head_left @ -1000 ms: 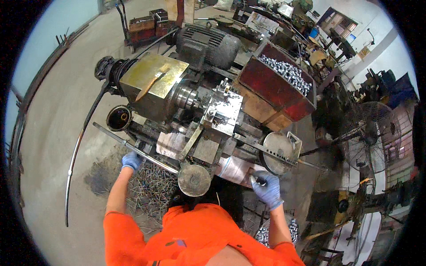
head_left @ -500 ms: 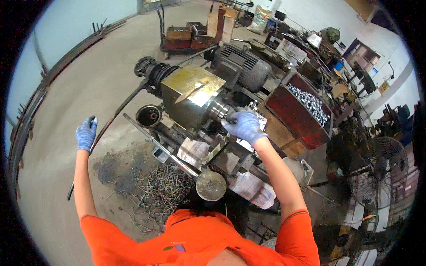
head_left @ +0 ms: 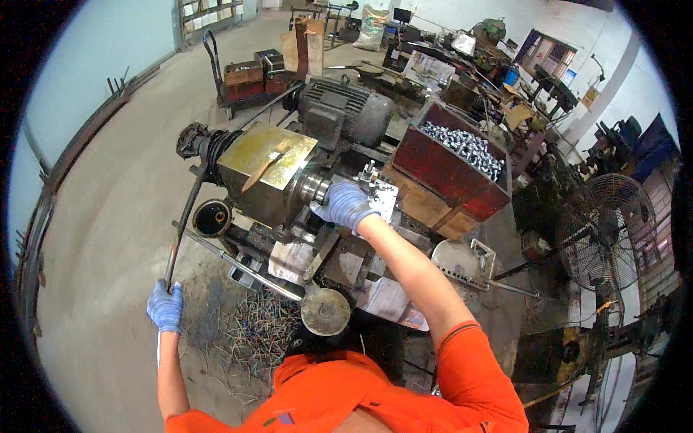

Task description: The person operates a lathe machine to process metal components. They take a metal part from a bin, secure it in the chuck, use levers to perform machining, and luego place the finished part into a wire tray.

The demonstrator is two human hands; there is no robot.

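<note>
Lowered since before, the left hand [head_left: 165, 306] now fists one long dark rod [head_left: 182, 225] running up toward the lathe [head_left: 289, 180]. Right hand [head_left: 346, 205] rests curled at the chuck [head_left: 312, 187], grip perhaps closed; unclear.

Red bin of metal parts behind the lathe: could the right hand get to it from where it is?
Probably yes: the right hand rests at the chuck, and the red bin sits just beyond, open-topped, nothing between.

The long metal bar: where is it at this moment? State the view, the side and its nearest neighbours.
In the head view, the long metal bar runs down the lathe's left side, its lower end gripped by the left hand, beside the swarf pile.
</note>
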